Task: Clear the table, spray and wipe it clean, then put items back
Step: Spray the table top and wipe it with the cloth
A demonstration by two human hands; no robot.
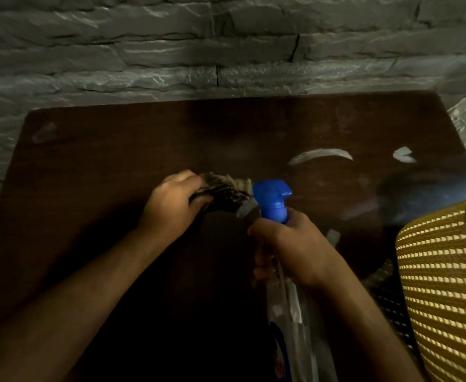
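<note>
- Head view: a crumpled, dark striped cloth (223,192) is gripped by the curled fingers of the left hand (171,202) above the dark brown wooden table (102,150).
- A clear plastic spray bottle with a blue trigger head (273,199) is held at its neck by the right hand (289,249), fingers wrapped round it, just beside the cloth.
- A yellow woven chair back (441,285) is seen at the right.

Single head view, looking steeply down over table (102,150), close, facing stone wall (171,45).
</note>
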